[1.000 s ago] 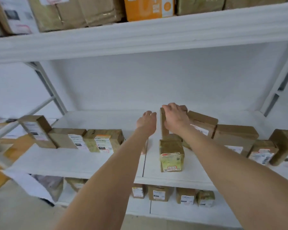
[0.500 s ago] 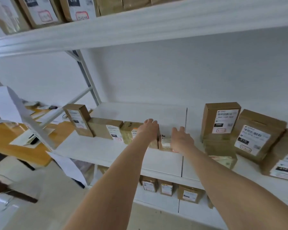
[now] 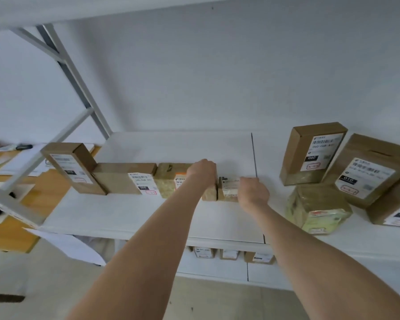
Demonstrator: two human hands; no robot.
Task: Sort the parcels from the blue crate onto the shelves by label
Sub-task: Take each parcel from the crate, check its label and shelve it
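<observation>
Reaching onto the white metal shelf (image 3: pixel 125 215), both bare arms are stretched forward.

Left hand (image 3: pixel 202 173): lies on top of a tan tape-wrapped parcel (image 3: pixel 208 195), fingers curled over its far edge, gripping it.

Right hand (image 3: pixel 253 192): fingers curled, set against the right side of a small brown cardboard parcel with a white label (image 3: pixel 228 189). I cannot tell whether it actually grips.

These two parcels stand side by side between the hands, with a narrow dark gap between them.

Left of the left hand is one row, each item touching the next: a yellowish taped parcel with an orange-topped label (image 3: pixel 169 181), a low brown cardboard box labelled 060 (image 3: pixel 123 179), and a tall upright brown cardboard box (image 3: pixel 72 167).

Right of the right hand, well apart, an upright brown box marked 060 (image 3: pixel 312 153) stands just behind a lumpy pale-yellow taped parcel (image 3: pixel 316 209). A leaning brown box marked 010 (image 3: pixel 367 172) is beside them.

Below the hands, small labelled parcels (image 3: pixel 229 254) sit on a lower shelf. Far left of the left hand is an orange wooden tabletop (image 3: pixel 12 234).
</observation>
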